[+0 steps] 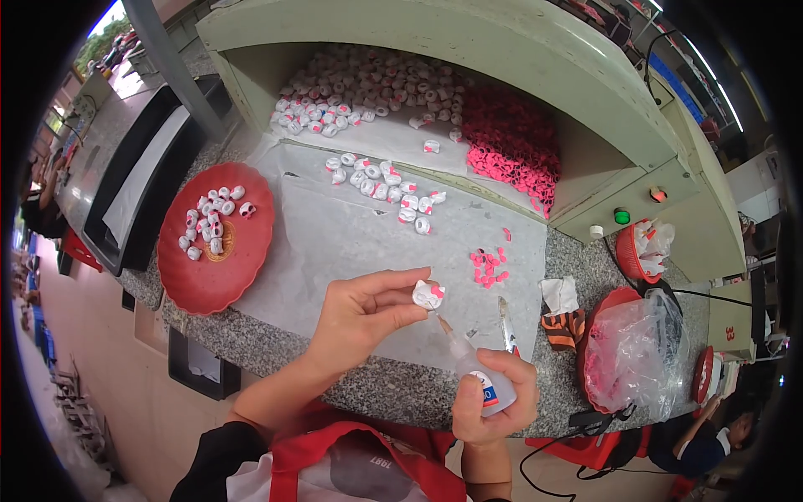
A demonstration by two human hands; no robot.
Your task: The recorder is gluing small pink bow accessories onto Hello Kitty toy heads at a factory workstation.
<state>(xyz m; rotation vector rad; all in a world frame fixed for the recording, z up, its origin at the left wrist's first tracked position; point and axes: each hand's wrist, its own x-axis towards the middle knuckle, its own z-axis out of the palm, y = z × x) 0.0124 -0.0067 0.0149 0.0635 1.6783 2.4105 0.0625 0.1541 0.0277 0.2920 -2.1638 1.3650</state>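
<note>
Between the thumb and fingers of my left hand point(355, 318) is a small white cat-head figure point(425, 294) with a pink bow-like patch. My right hand point(514, 410) is wrapped round a clear squeeze bottle point(465, 358) with a blue, white and red label. The bottle's thin nozzle points up at the figure's lower edge; whether it touches I cannot tell. Beyond my hands, a loose cluster of similar white heads point(393, 188) lies on a pale sheet point(322, 243). Small pink pieces point(487, 268) are scattered to the right, near a thin metal-tipped tool point(506, 322).
A red scalloped plate point(188, 289) at the left bears several white heads. Behind the sheet, a pale green cabinet point(401, 25) shelters heaps of white heads and pink pieces point(510, 142). At the right stand a red basket point(627, 255) and a red tray under clear plastic bags point(640, 351).
</note>
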